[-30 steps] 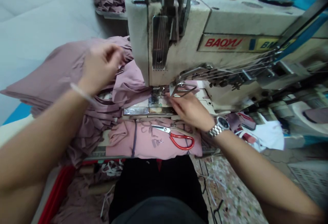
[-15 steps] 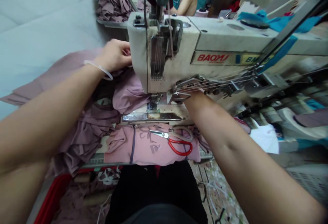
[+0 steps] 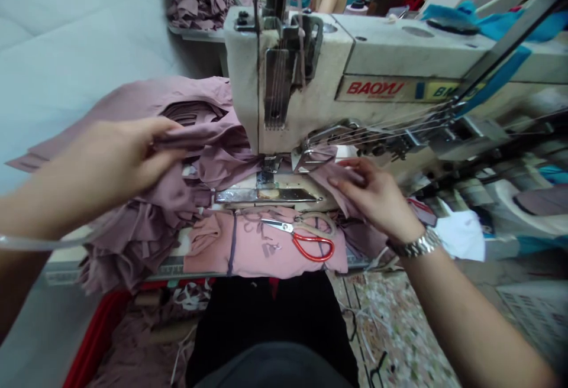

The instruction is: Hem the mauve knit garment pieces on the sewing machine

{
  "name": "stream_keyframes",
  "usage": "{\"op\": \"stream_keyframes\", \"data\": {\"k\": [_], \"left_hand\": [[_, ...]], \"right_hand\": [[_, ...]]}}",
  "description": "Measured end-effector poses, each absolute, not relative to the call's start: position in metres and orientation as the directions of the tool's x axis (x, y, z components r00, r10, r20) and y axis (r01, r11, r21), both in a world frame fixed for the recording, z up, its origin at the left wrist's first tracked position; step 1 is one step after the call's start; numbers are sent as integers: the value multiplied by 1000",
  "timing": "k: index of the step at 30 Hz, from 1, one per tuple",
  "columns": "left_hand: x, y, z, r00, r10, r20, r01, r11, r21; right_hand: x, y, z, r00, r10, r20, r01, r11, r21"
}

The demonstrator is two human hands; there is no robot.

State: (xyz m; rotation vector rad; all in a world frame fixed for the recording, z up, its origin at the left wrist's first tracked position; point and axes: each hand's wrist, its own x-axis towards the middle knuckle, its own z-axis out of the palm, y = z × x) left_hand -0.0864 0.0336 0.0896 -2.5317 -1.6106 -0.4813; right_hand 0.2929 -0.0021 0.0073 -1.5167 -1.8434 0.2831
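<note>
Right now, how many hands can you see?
2. The left hand pinches mauve cloth left of the sewing machine; the right hand holds cloth beside it. A co-worker's hands may be hidden.

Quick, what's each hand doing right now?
Left hand: closed, holding a fold of mauve knit fabric.
Right hand: closed, pinching a mauve fabric edge.

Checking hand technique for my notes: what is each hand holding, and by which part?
Left hand: a fold of mauve knit fabric, pinched between its fingers and thumb. Right hand: the edge of a mauve fabric flap, at its fingertips.
</note>
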Motion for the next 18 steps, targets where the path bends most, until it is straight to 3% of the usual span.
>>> {"op": "stream_keyframes", "data": {"k": [2, 5, 7, 9, 11, 13, 15, 16, 18], "left_hand": [[-71, 31, 76, 465, 861, 208, 797, -509, 325], [-59, 44, 46, 457, 875, 156, 652, -450, 611], [-61, 52, 33, 372, 915, 154, 578, -358, 734], [-69, 51, 30, 310, 940, 141, 521, -292, 802], [-76, 42, 35, 282, 951, 124, 561, -268, 783], [-81, 28, 42, 226, 966, 128, 687, -252, 682], [-84, 17, 46, 126, 987, 105, 822, -163, 546], [-86, 13, 47, 80, 992, 102, 860, -120, 496], [-92, 10, 46, 84, 990, 116, 882, -128, 453]], "right_hand": [[297, -29, 8, -46, 929, 366, 831, 239, -503], [298, -55, 3, -3, 880, 475, 937, 168, -305], [295, -62, -2, -4, 838, 546, 955, 165, -246], [290, -63, -7, -4, 806, 591, 934, 215, -286], [286, -59, -11, 71, 790, 609, 861, 260, -437], [285, -53, -14, 267, 788, 555, 675, 258, -691], [286, -45, -16, 461, 809, 366, 289, 252, -923], [287, -42, -16, 492, 839, 233, 55, 237, -970], [291, -39, -13, 405, 914, -1, -320, 140, -937]]}}
